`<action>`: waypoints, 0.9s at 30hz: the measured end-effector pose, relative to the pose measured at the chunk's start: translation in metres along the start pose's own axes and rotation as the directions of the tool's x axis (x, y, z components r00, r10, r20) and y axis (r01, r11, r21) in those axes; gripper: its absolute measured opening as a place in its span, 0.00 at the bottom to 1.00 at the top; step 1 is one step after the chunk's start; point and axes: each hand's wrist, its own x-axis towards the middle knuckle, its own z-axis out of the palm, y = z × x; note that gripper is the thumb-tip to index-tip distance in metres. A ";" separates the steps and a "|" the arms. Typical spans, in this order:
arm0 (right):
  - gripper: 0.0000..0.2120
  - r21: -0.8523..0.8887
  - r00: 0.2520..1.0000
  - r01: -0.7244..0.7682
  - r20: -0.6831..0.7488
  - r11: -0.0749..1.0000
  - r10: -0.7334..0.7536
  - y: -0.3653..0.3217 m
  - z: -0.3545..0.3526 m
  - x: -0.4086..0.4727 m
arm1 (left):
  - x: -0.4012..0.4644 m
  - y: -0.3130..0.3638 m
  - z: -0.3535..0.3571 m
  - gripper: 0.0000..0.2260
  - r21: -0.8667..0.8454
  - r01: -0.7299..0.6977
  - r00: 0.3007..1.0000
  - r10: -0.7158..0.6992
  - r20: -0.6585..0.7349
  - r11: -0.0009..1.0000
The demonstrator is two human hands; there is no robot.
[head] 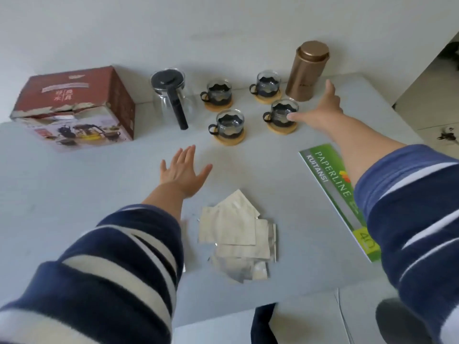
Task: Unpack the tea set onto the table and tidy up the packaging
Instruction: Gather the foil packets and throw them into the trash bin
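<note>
Neither hand grips anything — the left hand (182,170) lies spread over the table (74,194), the right hand (320,110) reaches out, its thumb touching the near-right cup (283,115), likely nudging it into line. Nearest, foil wrappers (236,234) sit piled for tidying; beyond stand the other cups, the teapot (171,95) and the box (74,105).

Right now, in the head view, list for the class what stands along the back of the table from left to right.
Red box → glass teapot → the left pair of cups → the right pair of cups → bronze canister.
</note>
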 end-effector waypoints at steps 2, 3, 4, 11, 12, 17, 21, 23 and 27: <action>0.57 0.004 0.999 0.000 0.034 1.000 0.000 0.005 0.013 -0.036 | -0.028 -0.016 -0.006 0.34 0.001 0.034 0.999 -0.034 0.010 0.999; 0.56 -0.009 0.998 -0.007 0.062 1.000 0.007 0.008 0.020 -0.054 | -0.042 -0.024 -0.008 0.34 -0.003 0.052 0.998 -0.052 0.020 0.999; 0.55 -0.028 0.994 -0.019 0.103 0.999 0.022 0.011 0.028 -0.072 | -0.056 -0.033 -0.010 0.35 -0.006 0.067 0.997 -0.067 0.034 0.998; 0.52 -0.183 0.942 0.011 0.332 0.983 0.051 0.032 0.100 -0.173 | -0.129 -0.091 -0.009 0.46 -0.004 0.188 0.964 -0.184 0.191 0.982; 0.52 -0.242 0.939 0.027 0.339 0.970 0.059 0.034 0.110 -0.183 | -0.134 -0.098 -0.007 0.48 -0.013 0.220 0.955 -0.213 0.206 0.975; 0.53 -0.462 0.944 0.040 0.309 0.886 0.118 0.043 0.140 -0.216 | -0.158 -0.111 0.011 0.63 0.026 0.313 0.897 -0.304 0.320 0.950; 0.49 -0.456 0.964 -0.011 0.230 0.890 0.129 0.042 0.151 -0.228 | -0.172 -0.093 0.032 0.60 0.082 0.389 0.876 -0.396 0.274 0.917; 0.53 -0.333 0.962 -0.081 0.219 0.939 0.160 0.041 0.154 -0.232 | -0.173 -0.085 0.039 0.53 0.099 0.373 0.902 -0.386 0.192 0.922; 0.59 -0.184 0.953 -0.177 0.215 0.967 0.216 0.035 0.162 -0.245 | -0.174 -0.075 0.044 0.35 0.116 0.301 0.950 -0.309 0.055 0.947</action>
